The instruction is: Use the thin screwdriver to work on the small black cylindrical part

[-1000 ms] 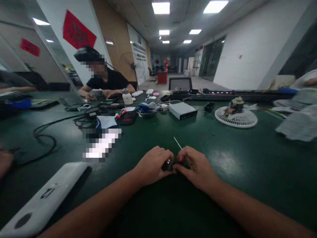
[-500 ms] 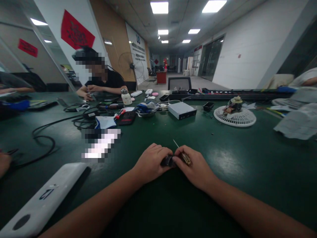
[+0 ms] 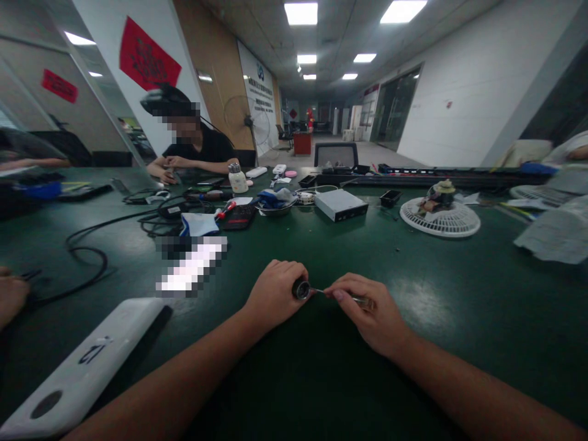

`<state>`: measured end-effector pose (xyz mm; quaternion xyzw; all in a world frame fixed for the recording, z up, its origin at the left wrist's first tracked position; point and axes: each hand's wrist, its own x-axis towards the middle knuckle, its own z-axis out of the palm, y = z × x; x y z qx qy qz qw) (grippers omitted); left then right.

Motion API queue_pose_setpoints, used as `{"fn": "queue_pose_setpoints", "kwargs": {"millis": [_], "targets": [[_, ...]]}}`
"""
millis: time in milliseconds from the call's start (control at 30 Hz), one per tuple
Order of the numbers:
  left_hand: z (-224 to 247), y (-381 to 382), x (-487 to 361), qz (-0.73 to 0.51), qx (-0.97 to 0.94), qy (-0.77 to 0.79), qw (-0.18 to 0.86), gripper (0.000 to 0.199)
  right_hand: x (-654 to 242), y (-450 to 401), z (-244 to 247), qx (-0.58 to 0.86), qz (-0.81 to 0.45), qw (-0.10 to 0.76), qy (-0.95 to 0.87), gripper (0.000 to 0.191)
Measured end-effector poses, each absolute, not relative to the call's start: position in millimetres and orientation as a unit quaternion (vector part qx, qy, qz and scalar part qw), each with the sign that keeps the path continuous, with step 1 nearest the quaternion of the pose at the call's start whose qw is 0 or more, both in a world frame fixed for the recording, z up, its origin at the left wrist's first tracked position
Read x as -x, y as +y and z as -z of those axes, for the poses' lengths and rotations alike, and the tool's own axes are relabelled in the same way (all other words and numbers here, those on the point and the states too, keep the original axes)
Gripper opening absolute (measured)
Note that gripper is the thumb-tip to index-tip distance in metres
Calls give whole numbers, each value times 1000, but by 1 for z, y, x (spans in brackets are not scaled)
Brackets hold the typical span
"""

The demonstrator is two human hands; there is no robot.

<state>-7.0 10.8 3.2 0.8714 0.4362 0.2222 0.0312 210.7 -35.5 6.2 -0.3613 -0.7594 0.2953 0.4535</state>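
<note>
Near the middle of the green table, my left hand (image 3: 277, 295) is closed around a small round black part (image 3: 302, 290), whose open end faces up and toward me. My right hand (image 3: 367, 309) grips a screwdriver (image 3: 366, 302) by its brownish, partly see-through handle. The thin metal shaft points left, its tip at or close to the black part's right edge. Whether the tip touches the part is too small to tell.
A long white device (image 3: 87, 367) lies at the left, below a bright pixelated object (image 3: 195, 269). Farther back are a grey box (image 3: 340, 205), a white fan grille (image 3: 440, 217), cables (image 3: 87, 245) and a bottle (image 3: 237, 179). Another person (image 3: 197, 147) sits across the table.
My right hand has moved slightly right, and the screwdriver has swung from pointing up and away to pointing left at the black part. That part's open end now faces the camera.
</note>
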Motion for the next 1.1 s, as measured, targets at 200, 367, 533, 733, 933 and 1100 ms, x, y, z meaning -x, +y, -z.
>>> {"fn": "queue_pose_setpoints", "kwargs": {"millis": [200,367,533,733,933,1100], "targets": [[-4,10,7,-216,-885,412,9,20,-211,-38,-7,311,-328,420,-787,18],[-2,11,7,-219,-882,416,16,20,-213,-37,-6,356,-279,442,-774,19],[-2,10,8,-219,-880,420,27,20,-210,-37,-9,306,-322,407,-799,17],[-4,9,6,-189,-872,450,32,23,-209,-38,-7,370,-294,409,-781,22],[-4,9,4,-154,-859,484,60,19,-204,-40,-7,314,-330,404,-793,18],[-3,9,4,-159,-853,495,48,25,-204,-39,-8,371,-307,380,-790,22]]}}
